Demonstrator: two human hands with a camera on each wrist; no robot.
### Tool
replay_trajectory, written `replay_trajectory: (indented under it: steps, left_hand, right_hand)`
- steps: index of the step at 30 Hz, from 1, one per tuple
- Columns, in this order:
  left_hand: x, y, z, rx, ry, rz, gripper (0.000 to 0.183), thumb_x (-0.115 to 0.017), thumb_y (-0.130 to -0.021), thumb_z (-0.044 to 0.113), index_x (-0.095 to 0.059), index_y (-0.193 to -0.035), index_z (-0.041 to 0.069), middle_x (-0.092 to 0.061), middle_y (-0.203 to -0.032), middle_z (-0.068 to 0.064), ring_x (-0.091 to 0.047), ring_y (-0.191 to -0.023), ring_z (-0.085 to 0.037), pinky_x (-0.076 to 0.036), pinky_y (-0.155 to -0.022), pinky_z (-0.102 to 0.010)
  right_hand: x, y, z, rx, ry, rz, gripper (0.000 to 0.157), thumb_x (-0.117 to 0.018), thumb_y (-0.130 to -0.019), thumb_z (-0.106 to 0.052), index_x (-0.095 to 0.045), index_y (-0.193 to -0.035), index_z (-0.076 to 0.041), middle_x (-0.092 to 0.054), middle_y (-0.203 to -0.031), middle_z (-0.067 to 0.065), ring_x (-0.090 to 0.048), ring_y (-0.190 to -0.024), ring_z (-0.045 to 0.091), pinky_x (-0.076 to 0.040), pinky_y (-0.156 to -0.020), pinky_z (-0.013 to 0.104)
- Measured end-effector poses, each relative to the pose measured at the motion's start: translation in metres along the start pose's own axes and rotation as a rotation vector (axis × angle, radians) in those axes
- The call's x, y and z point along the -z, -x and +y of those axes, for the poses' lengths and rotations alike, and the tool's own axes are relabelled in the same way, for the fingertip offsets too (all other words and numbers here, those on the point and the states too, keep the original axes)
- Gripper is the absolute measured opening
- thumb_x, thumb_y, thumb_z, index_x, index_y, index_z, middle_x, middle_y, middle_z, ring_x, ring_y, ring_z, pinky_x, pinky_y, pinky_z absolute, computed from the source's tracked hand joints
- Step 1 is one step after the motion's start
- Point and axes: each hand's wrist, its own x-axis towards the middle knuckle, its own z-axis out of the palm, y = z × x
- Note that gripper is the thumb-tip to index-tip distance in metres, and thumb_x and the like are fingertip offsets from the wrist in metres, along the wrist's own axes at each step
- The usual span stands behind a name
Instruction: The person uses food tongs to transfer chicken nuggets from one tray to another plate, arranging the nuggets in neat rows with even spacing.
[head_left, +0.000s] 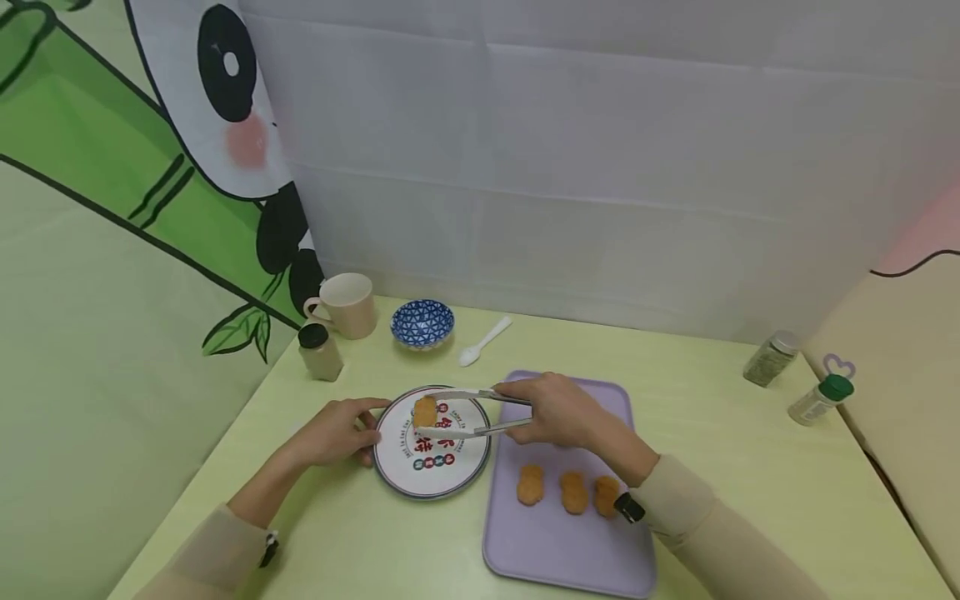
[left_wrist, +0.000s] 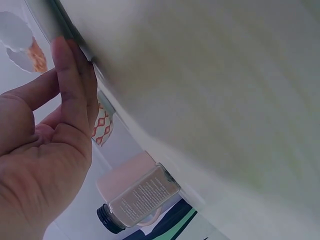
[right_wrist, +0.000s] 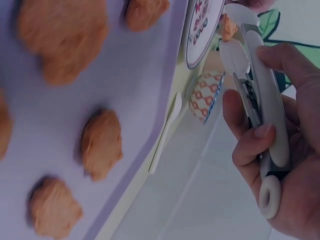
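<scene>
My left hand (head_left: pixel 333 432) pinches the left rim of a round white plate (head_left: pixel 401 462) with red lettering and a dark edge. In my right hand (head_left: pixel 558 410) I grip white-and-grey tongs (right_wrist: pixel 267 95), reaching left over the plate. Between the tong tips is a golden-brown chicken nugget (head_left: pixel 425 412); whether it touches the plate I cannot tell. The purple tray (head_left: pixel 562 554) lies right of the plate, under my right hand and forearm. Several more nuggets (right_wrist: pixel 102 144) lie on it, and my arm hides some of them in the head view.
Behind the plate stand a beige mug (head_left: pixel 352 307), a black-capped shaker jar (head_left: pixel 321 354), a blue patterned bowl (head_left: pixel 422 323) and a white spoon (head_left: pixel 483 342). Two seasoning bottles, one grey-capped (head_left: pixel 771 360) and one green-capped (head_left: pixel 820 400), stand by the table's right edge.
</scene>
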Motion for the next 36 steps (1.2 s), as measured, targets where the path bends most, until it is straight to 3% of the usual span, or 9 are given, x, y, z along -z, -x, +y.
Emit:
replay_trajectory:
  steps: [4, 7, 16, 25, 31, 36]
  left_hand:
    - [-0.003, -0.005, 0.003, -0.025, -0.005, -0.008, 0.052, -0.066, -0.085, 0.005, -0.050, -0.135, 0.006, -0.061, -0.088, -0.004, -0.062, -0.059, -0.013, -0.044, -0.060, -0.030]
    - [-0.005, -0.009, 0.004, -0.026, 0.003, -0.016, 0.051, -0.065, -0.084, 0.005, -0.052, -0.134, 0.007, -0.061, -0.088, -0.003, -0.061, -0.060, -0.013, -0.043, -0.056, -0.029]
    - [-0.008, -0.011, 0.007, -0.008, 0.041, -0.024, 0.049, -0.065, -0.084, 0.004, -0.053, -0.132, 0.009, -0.059, -0.089, -0.005, -0.061, -0.059, -0.015, -0.040, -0.051, -0.028]
    - [-0.010, -0.012, 0.001, 0.014, 0.047, -0.029, 0.050, -0.066, -0.084, 0.006, -0.053, -0.133, 0.011, -0.059, -0.089, -0.005, -0.061, -0.061, -0.014, -0.040, -0.053, -0.029]
    - [-0.004, -0.007, -0.002, 0.005, 0.039, -0.021, 0.050, -0.065, -0.084, 0.006, -0.053, -0.133, 0.009, -0.059, -0.090, -0.005, -0.060, -0.061, -0.014, -0.041, -0.054, -0.029]
    - [0.002, -0.004, -0.005, 0.030, 0.057, -0.018, 0.051, -0.065, -0.085, 0.006, -0.051, -0.134, 0.010, -0.059, -0.090, -0.006, -0.062, -0.061, -0.015, -0.040, -0.052, -0.028]
  right_hand:
    - [-0.012, -0.012, -0.005, -0.007, 0.040, -0.009, 0.061, -0.074, -0.075, -0.041, -0.059, -0.130, -0.020, -0.065, -0.113, -0.006, -0.058, -0.084, 0.010, -0.047, -0.074, 0.028]
    - [-0.019, -0.016, -0.004, -0.019, 0.073, -0.004, 0.061, -0.075, -0.074, -0.042, -0.060, -0.129, -0.019, -0.064, -0.118, -0.006, -0.060, -0.093, 0.013, -0.047, -0.081, 0.031]
    - [-0.033, -0.019, -0.004, -0.042, 0.085, -0.001, 0.061, -0.076, -0.073, -0.041, -0.061, -0.128, -0.019, -0.065, -0.114, -0.006, -0.052, -0.074, 0.010, -0.046, -0.070, 0.029]
    - [-0.041, -0.020, -0.006, -0.085, 0.038, -0.039, 0.065, -0.076, -0.074, -0.042, -0.057, -0.132, -0.018, -0.062, -0.121, -0.004, -0.051, -0.075, 0.010, -0.045, -0.068, 0.026]
    - [-0.028, -0.014, -0.004, -0.084, 0.029, -0.001, 0.068, -0.075, -0.073, -0.042, -0.055, -0.134, -0.019, -0.062, -0.120, -0.006, -0.051, -0.080, 0.009, -0.045, -0.070, 0.027]
    - [0.009, 0.015, 0.008, -0.104, -0.054, 0.035, 0.066, -0.075, -0.072, -0.035, -0.054, -0.134, -0.021, -0.064, -0.109, -0.010, -0.053, -0.065, 0.004, -0.046, -0.060, 0.023]
